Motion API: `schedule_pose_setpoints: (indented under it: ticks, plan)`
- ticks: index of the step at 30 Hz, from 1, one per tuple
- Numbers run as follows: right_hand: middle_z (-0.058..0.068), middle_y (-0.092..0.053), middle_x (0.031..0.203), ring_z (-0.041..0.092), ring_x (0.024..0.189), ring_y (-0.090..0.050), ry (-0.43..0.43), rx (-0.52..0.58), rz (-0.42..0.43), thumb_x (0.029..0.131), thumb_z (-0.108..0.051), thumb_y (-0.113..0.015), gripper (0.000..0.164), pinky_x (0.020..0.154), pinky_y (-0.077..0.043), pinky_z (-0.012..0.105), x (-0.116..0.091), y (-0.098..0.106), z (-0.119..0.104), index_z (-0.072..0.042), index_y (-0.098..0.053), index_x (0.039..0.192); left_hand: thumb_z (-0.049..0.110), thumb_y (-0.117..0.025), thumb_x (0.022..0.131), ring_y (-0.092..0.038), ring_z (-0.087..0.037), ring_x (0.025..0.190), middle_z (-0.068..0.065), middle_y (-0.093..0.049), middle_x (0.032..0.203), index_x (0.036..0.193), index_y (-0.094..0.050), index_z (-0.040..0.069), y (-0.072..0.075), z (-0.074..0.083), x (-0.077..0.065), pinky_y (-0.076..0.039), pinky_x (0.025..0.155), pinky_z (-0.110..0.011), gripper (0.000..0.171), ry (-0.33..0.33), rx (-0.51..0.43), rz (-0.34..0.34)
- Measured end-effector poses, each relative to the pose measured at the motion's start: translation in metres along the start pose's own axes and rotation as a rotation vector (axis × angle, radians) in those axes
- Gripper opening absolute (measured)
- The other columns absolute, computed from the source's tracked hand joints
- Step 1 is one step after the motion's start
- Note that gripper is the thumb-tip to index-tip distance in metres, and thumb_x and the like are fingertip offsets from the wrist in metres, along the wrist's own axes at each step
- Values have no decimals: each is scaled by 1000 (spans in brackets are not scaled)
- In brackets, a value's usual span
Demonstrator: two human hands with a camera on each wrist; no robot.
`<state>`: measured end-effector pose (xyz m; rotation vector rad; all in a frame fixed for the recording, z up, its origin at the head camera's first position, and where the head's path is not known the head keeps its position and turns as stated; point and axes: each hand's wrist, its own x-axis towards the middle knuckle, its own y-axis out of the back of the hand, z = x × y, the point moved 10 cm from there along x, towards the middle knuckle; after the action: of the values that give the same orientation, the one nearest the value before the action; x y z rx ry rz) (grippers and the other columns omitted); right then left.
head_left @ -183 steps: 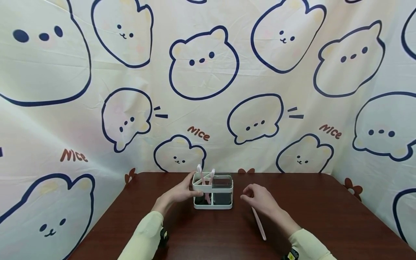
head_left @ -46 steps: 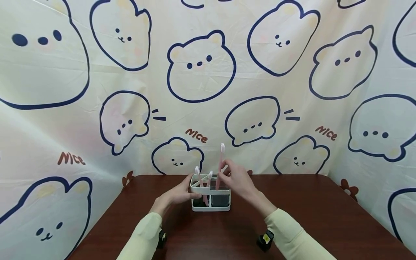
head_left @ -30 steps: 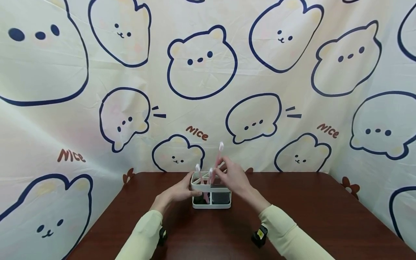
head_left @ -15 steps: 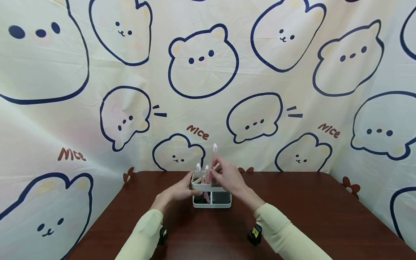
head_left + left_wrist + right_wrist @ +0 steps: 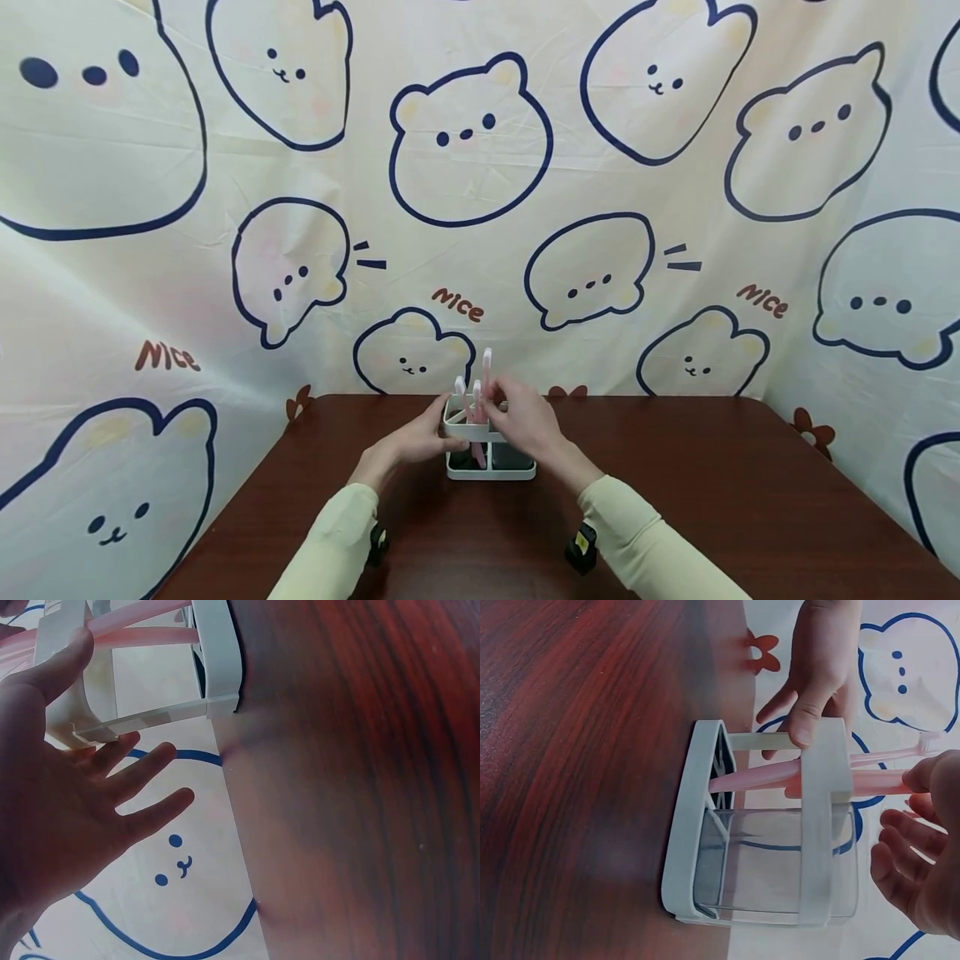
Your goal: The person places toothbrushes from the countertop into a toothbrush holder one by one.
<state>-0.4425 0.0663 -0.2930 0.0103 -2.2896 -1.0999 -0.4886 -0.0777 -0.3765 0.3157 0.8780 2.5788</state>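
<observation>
A white two-tier toothbrush holder stands on the table. My left hand grips its left side, thumb on the upper frame's front and fingers behind. My right hand pinches a pink toothbrush upright, head up; its lower end is inside the upper frame, above the base in the right wrist view. Two other pink toothbrushes, one at the left and one beside it, stand in the holder's left slots. A clear cup fills the right compartment, partly hidden by my right hand in the head view.
The dark reddish-brown table extends in front of the holder and to both sides. A cream cloth printed with cartoon bears hangs behind the table and along its sides.
The toothbrush, lying on the table at first, was picked up by my right hand, carried over the holder, shifted left from above the cup and lowered. My left hand keeps its grip.
</observation>
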Motion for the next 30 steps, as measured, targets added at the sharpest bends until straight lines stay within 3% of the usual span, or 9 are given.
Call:
schedule_pose_setpoints:
  ticks: [5, 10, 19, 30]
  plan:
    - [0, -66, 96, 18, 89, -60, 14, -95, 11, 92, -27, -71, 12, 72, -56, 30, -1, -3, 1, -17, -67, 94, 30, -76, 87, -46, -29, 128, -11, -43, 147, 153, -22, 18, 0, 0, 0, -30, 114, -63, 86, 0, 4, 2]
    - [-1, -65, 96, 15, 85, -51, 25, -166, 10, 90, -29, -73, 12, 69, -51, 28, -4, -6, 4, -17, -70, 93, 30, -76, 87, -47, -28, 128, -11, -44, 146, 153, -23, 17, 0, 1, 1, -31, 114, -61, 86, 2, 13, 3]
    - [0, -66, 95, 17, 84, -52, 11, -238, 13, 90, -28, -71, 13, 68, -50, 29, -6, -6, 9, -16, -75, 89, 30, -77, 87, -47, -29, 128, -11, -44, 146, 154, -22, 19, 0, 1, 0, -31, 113, -63, 87, 12, 20, 2]
    - [2, -67, 99, 17, 88, -53, -21, -185, 24, 91, -27, -71, 13, 71, -50, 30, -12, 8, 20, -15, -75, 91, 30, -77, 86, -46, -28, 129, -10, -45, 146, 153, -24, 19, 0, 1, 0, -30, 114, -63, 86, 14, 11, 0]
